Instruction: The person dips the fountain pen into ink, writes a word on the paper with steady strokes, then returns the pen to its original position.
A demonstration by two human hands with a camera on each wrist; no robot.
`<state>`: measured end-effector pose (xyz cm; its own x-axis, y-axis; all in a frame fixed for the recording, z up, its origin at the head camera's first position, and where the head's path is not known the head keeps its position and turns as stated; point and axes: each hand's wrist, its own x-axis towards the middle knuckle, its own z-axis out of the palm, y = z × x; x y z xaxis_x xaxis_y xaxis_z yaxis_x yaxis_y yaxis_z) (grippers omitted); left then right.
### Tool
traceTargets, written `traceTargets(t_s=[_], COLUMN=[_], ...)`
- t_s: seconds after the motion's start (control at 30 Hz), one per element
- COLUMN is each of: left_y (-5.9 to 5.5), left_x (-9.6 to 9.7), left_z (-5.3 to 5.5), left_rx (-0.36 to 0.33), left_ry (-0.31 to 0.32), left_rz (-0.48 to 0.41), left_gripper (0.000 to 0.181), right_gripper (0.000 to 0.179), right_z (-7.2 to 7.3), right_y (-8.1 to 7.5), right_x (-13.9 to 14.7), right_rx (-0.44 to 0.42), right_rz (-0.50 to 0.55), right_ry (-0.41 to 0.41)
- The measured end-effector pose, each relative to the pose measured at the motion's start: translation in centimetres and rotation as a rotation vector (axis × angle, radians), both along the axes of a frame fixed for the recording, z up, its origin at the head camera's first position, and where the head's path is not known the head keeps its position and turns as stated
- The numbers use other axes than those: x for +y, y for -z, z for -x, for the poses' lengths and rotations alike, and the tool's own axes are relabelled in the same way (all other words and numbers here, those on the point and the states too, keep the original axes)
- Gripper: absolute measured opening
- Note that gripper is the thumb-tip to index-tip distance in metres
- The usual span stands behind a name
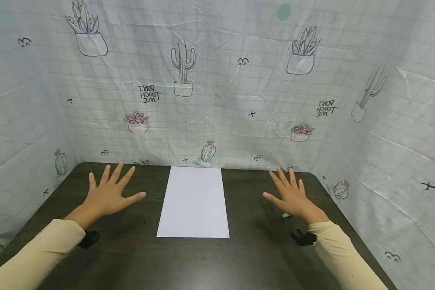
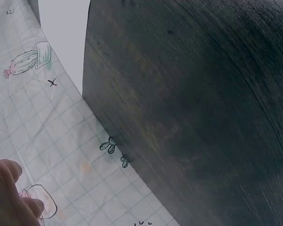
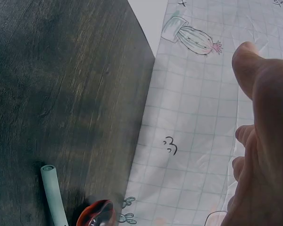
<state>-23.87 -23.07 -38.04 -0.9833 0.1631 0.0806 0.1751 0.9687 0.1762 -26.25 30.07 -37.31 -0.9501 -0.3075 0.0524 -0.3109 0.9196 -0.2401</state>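
- Firstly, at far left, a printed cloth stands as a side wall, continuing behind and to the right of the dark worktop.
- Left hand, in a cream sleeve, is raised above the worktop's left part, fingers spread; grip released.
- Black wrist device shows beneath the left wrist.
- White sheet lies flat between the hands, apart from both, its far edge at the back cloth.
- Right hand is raised above the worktop's right part, palm down, fingers spread; grip released.
- Pale green cylinder lies on the worktop below the right hand, which partly hides it in the head view.
- Shiny red-orange object sits just beside the cylinder, cut off in the right wrist view; identity cannot be determined.
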Motion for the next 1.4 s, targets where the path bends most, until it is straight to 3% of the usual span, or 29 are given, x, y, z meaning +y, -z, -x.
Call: traceTargets(t_s=[0.33,0.93,1.4], left_y=[1.3,6.5,7.9], left_x=[2.0,6.5,7.8], left_z=[0.5,1.1,1.4], left_rx=[-0.01,-0.034,-0.243], left_ry=[0.057,0.223,0.28], left_rz=[-0.026,-0.062,-0.026], left_gripper=[0.097,0.093,0.095], right_gripper=[0.083,0.083,0.078], right_z=[-0.5,-2.9,-4.0], right_y=[0.2,3.4,5.8], right_x=[1.8,8.1,10.7], right_rx=[-0.025,-0.071,-0.092], right_rz=[0.013,0.159,0.317], right_ry=[0.056,0.185,0.212])
